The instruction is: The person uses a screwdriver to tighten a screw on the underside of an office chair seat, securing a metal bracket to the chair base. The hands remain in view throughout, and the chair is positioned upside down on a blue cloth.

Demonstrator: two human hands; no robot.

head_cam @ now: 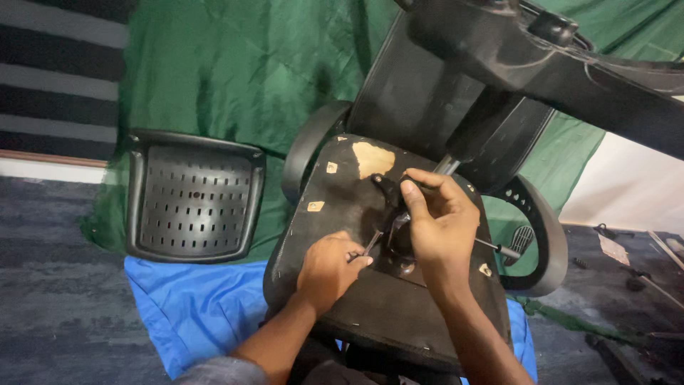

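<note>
The left hand (329, 267) is pinching a thin metal tool (372, 242) that is pointing up and right into the metal plate (395, 239) under the upside-down chair seat (342, 207), while the right hand (438, 221) is curling closed on that plate, just beside the tool's tip.

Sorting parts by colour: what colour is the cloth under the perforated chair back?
Green cloth, clearest in the head view.
</note>
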